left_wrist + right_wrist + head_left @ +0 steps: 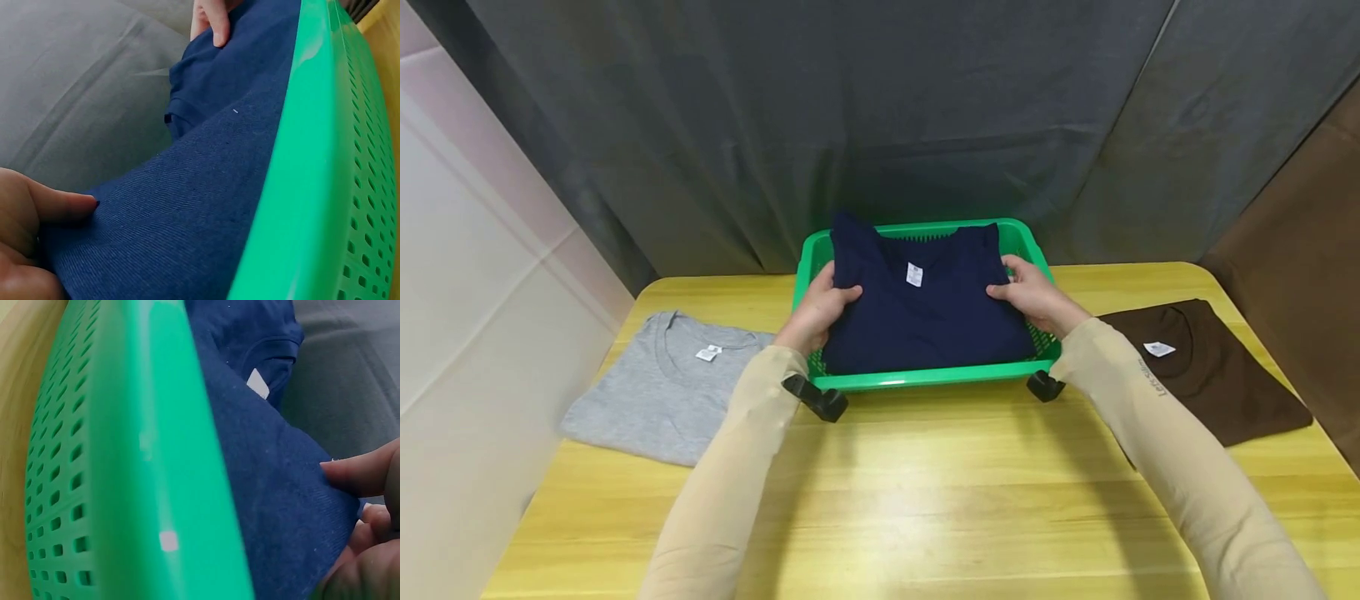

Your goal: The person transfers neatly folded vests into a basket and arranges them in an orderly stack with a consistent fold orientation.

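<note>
A folded navy T-shirt (pixel 925 321) with a white neck label lies within the rim of a green plastic basket (pixel 895 381), its collar end raised toward the back. My left hand (pixel 817 310) pinches the shirt's left side, thumb on top. On the opposite side my right hand (pixel 1036 293) pinches the cloth between thumb and fingers. In the left wrist view the left thumb (pixel 65 206) presses on the navy fabric. The right wrist view shows the right fingers curled under the shirt's edge, close to the basket's perforated wall (pixel 59 487).
A folded grey T-shirt (pixel 662 400) lies left of the basket on the wooden table (pixel 910 500). To the right is a folded brown T-shirt (pixel 1217 375), partly behind the right forearm. A dark grey curtain (pixel 880 108) hangs behind the basket.
</note>
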A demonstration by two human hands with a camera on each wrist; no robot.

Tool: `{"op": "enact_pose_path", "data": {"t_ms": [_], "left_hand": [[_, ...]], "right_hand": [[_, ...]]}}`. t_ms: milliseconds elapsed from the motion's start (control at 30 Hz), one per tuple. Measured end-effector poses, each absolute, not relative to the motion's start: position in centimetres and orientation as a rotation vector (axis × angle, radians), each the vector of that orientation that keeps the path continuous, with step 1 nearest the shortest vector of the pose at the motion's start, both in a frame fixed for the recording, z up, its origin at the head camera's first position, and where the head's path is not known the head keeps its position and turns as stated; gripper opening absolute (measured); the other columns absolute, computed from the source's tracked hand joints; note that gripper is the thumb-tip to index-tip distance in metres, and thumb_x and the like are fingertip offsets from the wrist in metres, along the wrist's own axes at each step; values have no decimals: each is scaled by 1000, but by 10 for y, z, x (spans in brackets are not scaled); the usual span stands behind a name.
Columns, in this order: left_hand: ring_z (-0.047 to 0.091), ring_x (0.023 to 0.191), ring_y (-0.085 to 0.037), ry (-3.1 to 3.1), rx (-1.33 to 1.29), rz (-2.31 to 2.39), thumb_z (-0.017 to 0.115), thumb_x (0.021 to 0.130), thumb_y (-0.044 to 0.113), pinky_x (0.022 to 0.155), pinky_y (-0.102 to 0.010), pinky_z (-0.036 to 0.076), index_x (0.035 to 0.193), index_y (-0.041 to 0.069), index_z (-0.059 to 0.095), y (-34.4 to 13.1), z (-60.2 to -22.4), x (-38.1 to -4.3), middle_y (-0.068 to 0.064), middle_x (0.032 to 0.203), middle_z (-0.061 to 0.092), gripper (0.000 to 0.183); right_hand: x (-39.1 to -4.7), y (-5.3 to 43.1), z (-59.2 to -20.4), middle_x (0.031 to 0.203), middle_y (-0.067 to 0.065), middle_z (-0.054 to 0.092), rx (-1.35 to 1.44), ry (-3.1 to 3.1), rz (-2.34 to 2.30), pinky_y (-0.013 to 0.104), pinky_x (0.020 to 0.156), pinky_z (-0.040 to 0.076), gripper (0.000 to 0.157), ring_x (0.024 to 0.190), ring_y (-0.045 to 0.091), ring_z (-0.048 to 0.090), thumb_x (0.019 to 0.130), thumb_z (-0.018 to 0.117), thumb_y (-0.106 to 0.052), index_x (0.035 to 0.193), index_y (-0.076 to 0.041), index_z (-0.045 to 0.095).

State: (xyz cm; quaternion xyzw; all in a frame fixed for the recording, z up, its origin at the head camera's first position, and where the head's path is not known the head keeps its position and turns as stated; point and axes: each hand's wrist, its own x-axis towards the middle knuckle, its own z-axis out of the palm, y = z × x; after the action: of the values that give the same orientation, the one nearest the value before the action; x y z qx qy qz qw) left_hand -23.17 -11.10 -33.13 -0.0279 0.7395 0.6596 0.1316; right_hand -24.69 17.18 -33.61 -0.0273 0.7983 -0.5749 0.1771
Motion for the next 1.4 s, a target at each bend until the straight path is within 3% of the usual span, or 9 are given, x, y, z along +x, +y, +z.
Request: {"op": "enact_pose_path", "data": {"t_ms": [367,600,800,1000,1100,1167,1267,1333,1400], "left_hand": [[40,121,-31,2103,-141,1881,40,93,-1,100,-44,35,143,12,20,-109,-338,-229,-14,139,35,56],[37,125,-32,2106,-172,1840,38,92,-2,101,-44,33,145,12,13,-108,-341,-228,-16,142,29,60],[36,125,-32,2076,-237,1862,36,91,-5,102,-43,32,146,12,9,-109,-344,-231,-17,143,26,64],[42,117,-31,2071,-224,1897,32,88,-11,96,-38,38,145,11,13,-108,-349,-234,-21,136,35,64],[43,110,-24,2098,-219,1885,31,88,-12,88,-31,38,145,11,17,-107,-350,-234,-20,136,34,63],[42,104,-20,2119,-213,1869,30,88,-12,83,-28,37,144,10,18,-106,-350,-233,-19,136,33,62],[41,94,-17,2137,-222,1848,29,90,-9,75,-26,35,144,11,19,-106,-349,-232,-18,135,33,58],[41,91,-17,2140,-224,1835,28,90,-9,72,-26,35,144,11,19,-106,-348,-231,-18,134,33,59],[41,92,-17,2140,-227,1825,29,90,-9,71,-26,34,144,11,19,-106,-347,-231,-17,135,33,59]], "right_hand": [[-247,166,-342,122,20,47,-100,2263,-1520,38,90,43,43,96,22,55,94,41,-1,135,-1,27],[-245,164,-346,141,23,27,-75,2265,-1467,47,103,29,58,127,37,32,94,39,-2,144,-2,9],[-247,162,-346,129,25,41,-67,2258,-1474,43,93,40,46,112,37,46,94,38,0,138,-1,23],[-248,162,-347,143,26,21,-40,2331,-1354,48,102,29,51,131,36,24,94,41,-3,141,-3,21],[-248,163,-348,143,26,21,-33,2340,-1322,44,98,33,49,131,36,25,94,41,-4,140,-5,24],[-247,165,-349,143,26,21,-32,2346,-1307,37,84,40,48,123,33,36,95,40,-4,140,-6,24],[-247,166,-349,142,26,22,-27,2348,-1302,26,58,36,48,76,19,52,95,40,-5,140,-7,24],[-247,167,-349,142,27,23,-26,2344,-1310,24,48,27,48,51,11,35,95,40,-5,140,-6,24],[-246,167,-349,141,27,24,-26,2343,-1310,22,45,25,48,43,9,21,94,40,-5,140,-6,25]]}}
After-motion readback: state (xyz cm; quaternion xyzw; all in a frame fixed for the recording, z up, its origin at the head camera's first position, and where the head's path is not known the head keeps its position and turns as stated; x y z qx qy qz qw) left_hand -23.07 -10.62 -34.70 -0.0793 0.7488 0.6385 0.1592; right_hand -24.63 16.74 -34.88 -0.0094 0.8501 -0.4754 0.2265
